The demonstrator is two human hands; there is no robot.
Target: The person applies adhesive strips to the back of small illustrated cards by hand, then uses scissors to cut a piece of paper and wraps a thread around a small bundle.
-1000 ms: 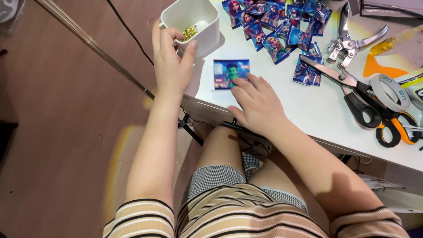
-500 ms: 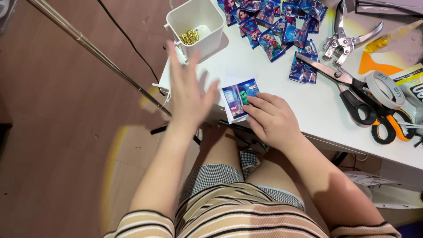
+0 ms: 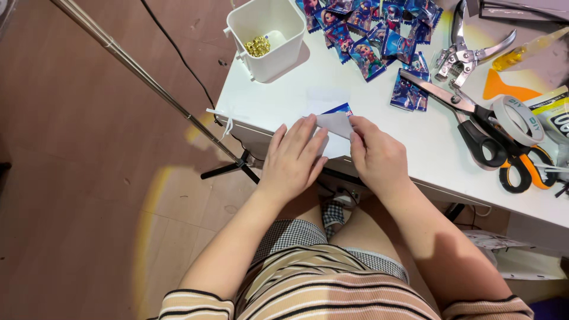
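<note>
Now the small card [image 3: 333, 122] at the frame's centre lies pale side up on the bench [image 3: 308, 77], no longer picture side up. The left hand [image 3: 293, 157] rests flat, fingers spread over its edge; the right hand [image 3: 376, 155] pinches its corner.

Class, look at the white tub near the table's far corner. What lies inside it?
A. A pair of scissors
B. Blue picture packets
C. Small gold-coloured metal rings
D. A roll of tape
C. The white tub holds a small heap of gold-coloured rings at its bottom; the blue packets, black-handled scissors and roll of tape all lie outside it on the white table.
</note>
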